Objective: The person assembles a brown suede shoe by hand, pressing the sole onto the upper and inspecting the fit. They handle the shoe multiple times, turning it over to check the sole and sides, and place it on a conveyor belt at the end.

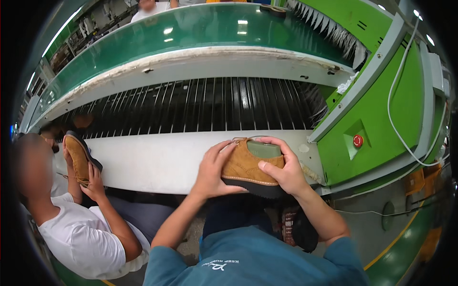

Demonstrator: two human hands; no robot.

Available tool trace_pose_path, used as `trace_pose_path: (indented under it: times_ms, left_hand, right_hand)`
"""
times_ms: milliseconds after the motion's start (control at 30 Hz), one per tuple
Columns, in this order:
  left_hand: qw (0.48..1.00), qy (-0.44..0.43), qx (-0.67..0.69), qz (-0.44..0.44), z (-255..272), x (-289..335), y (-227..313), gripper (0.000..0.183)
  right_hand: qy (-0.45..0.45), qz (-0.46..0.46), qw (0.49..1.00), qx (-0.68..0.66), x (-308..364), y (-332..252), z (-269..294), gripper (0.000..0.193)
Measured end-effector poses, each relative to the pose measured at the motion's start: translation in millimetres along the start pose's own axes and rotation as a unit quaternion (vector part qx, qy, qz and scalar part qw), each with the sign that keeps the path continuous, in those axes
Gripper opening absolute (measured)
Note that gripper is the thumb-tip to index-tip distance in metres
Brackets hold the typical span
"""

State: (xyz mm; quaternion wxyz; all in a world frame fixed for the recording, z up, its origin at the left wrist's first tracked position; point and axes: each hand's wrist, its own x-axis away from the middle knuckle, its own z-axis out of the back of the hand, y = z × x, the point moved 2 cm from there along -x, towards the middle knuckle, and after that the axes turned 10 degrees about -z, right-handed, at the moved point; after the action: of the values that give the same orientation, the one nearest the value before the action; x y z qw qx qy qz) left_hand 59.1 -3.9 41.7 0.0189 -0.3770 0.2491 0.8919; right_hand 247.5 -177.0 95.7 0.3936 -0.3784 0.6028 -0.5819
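Between my two hands is a tan suede shoe (245, 164) with a black sole and pale stitching along its lower edge. A green shoe last (265, 149) fills its opening. My left hand (214, 167) grips the left end, thumb under the sole and fingers over the upper. On the other end, my right hand (285, 164) wraps round the shoe, its thumb pressed on the side of the upper. The shoe is held over the front edge of a white ledge (157, 162).
At my left a person in white holds a similar tan shoe (78, 157). Beyond the ledge run metal rollers (191, 105) and a green conveyor belt (205, 31), with a dark object (273, 10) on it. A green machine (381, 128) with a red button (358, 140) stands at right.
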Motion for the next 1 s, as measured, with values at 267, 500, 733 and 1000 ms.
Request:
trace_pose_path:
  times_ms: [267,500,733,1000]
  left_hand:
    - [0.997,0.019,-0.042,-0.065,14.6,8.7,-43.1,0.114]
    - [0.996,0.062,-0.03,-0.054,0.6,18.9,-42.9,0.115]
    - [0.995,0.06,-0.056,-0.053,-1.9,10.3,-46.3,0.102]
    - [0.985,0.061,-0.159,-0.04,-16.9,6.1,-30.4,0.099]
  right_hand:
    - [0.002,-0.001,0.998,-0.064,-11.6,42.5,-8.8,0.066]
    - [-0.009,0.002,1.0,0.019,-13.0,45.2,-1.5,0.073]
    - [0.039,0.053,0.976,0.206,-16.3,39.8,7.9,0.107]
    - [0.076,0.079,0.891,0.44,-10.2,39.1,14.4,0.136]
